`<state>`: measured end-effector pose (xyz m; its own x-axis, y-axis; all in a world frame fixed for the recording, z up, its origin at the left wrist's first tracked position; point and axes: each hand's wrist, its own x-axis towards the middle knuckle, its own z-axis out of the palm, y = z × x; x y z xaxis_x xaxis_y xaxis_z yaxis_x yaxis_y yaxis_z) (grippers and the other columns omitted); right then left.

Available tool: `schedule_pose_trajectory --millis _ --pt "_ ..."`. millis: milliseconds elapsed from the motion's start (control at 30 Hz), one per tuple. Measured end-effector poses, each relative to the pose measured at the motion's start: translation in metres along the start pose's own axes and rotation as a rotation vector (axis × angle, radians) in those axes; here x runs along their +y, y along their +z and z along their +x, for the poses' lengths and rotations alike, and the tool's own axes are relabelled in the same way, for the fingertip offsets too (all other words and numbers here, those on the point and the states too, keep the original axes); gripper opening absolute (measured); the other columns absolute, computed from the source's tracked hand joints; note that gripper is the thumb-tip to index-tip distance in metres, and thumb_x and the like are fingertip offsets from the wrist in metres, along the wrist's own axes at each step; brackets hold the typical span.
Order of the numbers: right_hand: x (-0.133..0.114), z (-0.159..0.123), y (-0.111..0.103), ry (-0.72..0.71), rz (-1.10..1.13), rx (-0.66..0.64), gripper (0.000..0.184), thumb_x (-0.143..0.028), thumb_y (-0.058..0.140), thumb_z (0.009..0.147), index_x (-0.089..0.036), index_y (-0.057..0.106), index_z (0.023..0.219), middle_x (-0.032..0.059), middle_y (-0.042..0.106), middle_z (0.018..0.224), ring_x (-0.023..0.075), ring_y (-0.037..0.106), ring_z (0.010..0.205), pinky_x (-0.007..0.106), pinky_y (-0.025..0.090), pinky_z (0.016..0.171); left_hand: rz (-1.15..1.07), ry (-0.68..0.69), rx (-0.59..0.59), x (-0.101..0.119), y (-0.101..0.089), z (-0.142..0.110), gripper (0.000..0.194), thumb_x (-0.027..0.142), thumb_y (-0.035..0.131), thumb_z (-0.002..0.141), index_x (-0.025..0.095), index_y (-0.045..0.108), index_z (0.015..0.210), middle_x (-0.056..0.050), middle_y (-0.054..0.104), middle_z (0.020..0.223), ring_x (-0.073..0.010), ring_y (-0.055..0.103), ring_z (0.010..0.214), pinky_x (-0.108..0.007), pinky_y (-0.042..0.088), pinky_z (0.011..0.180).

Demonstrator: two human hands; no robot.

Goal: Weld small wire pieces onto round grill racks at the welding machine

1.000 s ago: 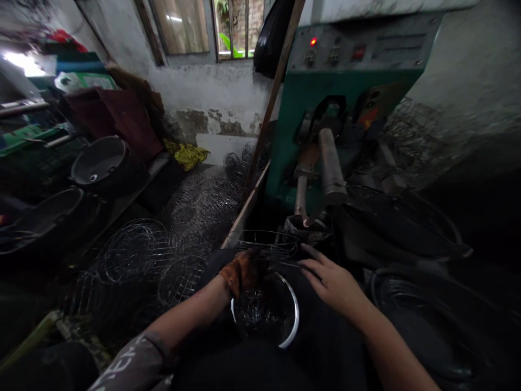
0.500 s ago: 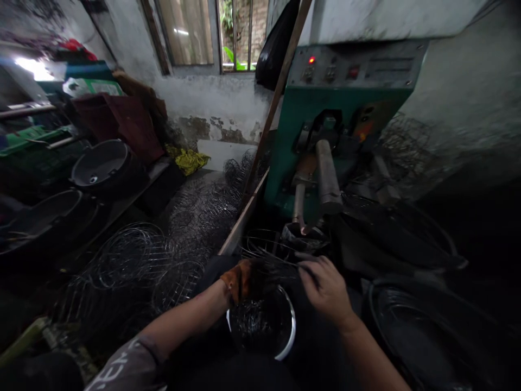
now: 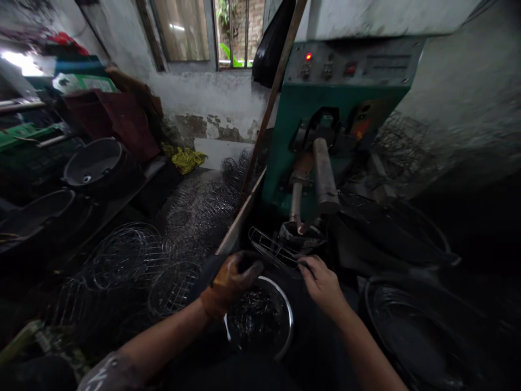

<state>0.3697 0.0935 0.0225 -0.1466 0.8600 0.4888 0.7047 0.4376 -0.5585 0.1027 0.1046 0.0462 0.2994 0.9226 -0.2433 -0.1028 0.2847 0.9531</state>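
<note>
My right hand (image 3: 322,285) is closed, its fingers pinching the near end of a round wire grid (image 3: 273,247). The grid juts out to the left, just below the welding machine's lower electrode tip (image 3: 300,228). My left hand (image 3: 232,279) wears an orange glove with blackened fingers. Those fingers are parted and bent over the upper left rim of a bowl (image 3: 291,320); nothing shows between them. Short, shiny metal pieces (image 3: 256,315) lie loose in the bowl, which rests on my lap.
A green welding machine (image 3: 277,141) with a lit red lamp stands ahead. To the left, wire grids (image 3: 126,255) lie heaped beside black round pans (image 3: 97,163). A wooden board (image 3: 240,212) separates heap and machine. Another black tub (image 3: 407,326) sits at right.
My left hand has drawn back from the wire grid, down and left to the bowl's rim. The grid has tilted slightly in my right hand. The view has shifted a little.
</note>
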Motion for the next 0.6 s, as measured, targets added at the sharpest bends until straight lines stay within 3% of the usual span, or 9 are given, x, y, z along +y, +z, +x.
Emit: schedule_pose_trajectory --millis 100,133,200,267,367,600 --pt "0.002 0.005 0.000 0.011 0.009 0.013 0.017 -0.027 0.048 0.100 -0.023 0.065 0.098 0.0068 0.074 0.094 0.0243 0.071 0.088 0.038 0.060 0.080 0.718 0.585 0.093 0.008 -0.014 0.021 0.083 0.049 0.080 0.076 0.017 0.056 0.148 -0.016 0.054 0.149 -0.0386 0.043 0.143 -0.048 0.029 0.123" --pt "0.002 0.006 0.000 0.005 0.013 0.018 0.016 -0.027 0.049 0.100 -0.023 0.065 0.098 0.0064 0.074 0.092 0.0242 0.071 0.087 0.037 0.060 0.079 0.927 0.727 0.071 0.008 -0.018 0.033 0.091 0.054 0.077 0.076 0.016 0.049 0.154 -0.017 0.046 0.157 -0.0405 0.035 0.148 -0.051 0.025 0.125" --pt "0.002 0.009 -0.002 -0.014 0.027 0.025 0.015 -0.027 0.051 0.099 -0.024 0.065 0.097 0.0056 0.074 0.092 0.0238 0.071 0.086 0.036 0.059 0.078 1.177 0.888 0.020 0.005 -0.023 0.058 0.089 0.062 0.066 0.083 0.018 0.043 0.158 -0.014 0.041 0.161 -0.0403 0.027 0.153 -0.052 0.028 0.124" --pt "0.002 0.010 -0.006 -0.026 0.038 0.034 0.015 -0.027 0.051 0.099 -0.024 0.065 0.096 0.0050 0.074 0.092 0.0230 0.071 0.085 0.035 0.058 0.076 1.307 0.983 -0.079 0.000 -0.022 0.081 0.081 0.062 0.060 0.088 0.020 0.046 0.156 -0.012 0.048 0.156 -0.0372 0.034 0.150 -0.051 0.031 0.122" --pt "0.003 0.007 -0.014 -0.040 0.000 0.052 0.016 -0.028 0.050 0.100 -0.025 0.065 0.094 0.0048 0.073 0.090 0.0226 0.071 0.082 0.035 0.057 0.075 1.327 1.085 -0.210 -0.006 -0.012 0.098 0.062 0.050 0.058 0.091 0.024 0.056 0.148 -0.010 0.063 0.138 -0.0298 0.053 0.134 -0.048 0.039 0.117" --pt "-0.005 0.005 0.000 -0.086 -0.349 0.169 0.024 -0.033 0.046 0.104 -0.023 0.066 0.094 0.0110 0.075 0.112 0.0298 0.067 0.099 0.046 0.047 0.084 1.348 1.151 -0.191 -0.010 0.009 0.097 0.047 0.040 0.056 0.095 0.031 0.062 0.140 -0.011 0.057 0.143 -0.0295 0.054 0.128 -0.048 0.047 0.107"
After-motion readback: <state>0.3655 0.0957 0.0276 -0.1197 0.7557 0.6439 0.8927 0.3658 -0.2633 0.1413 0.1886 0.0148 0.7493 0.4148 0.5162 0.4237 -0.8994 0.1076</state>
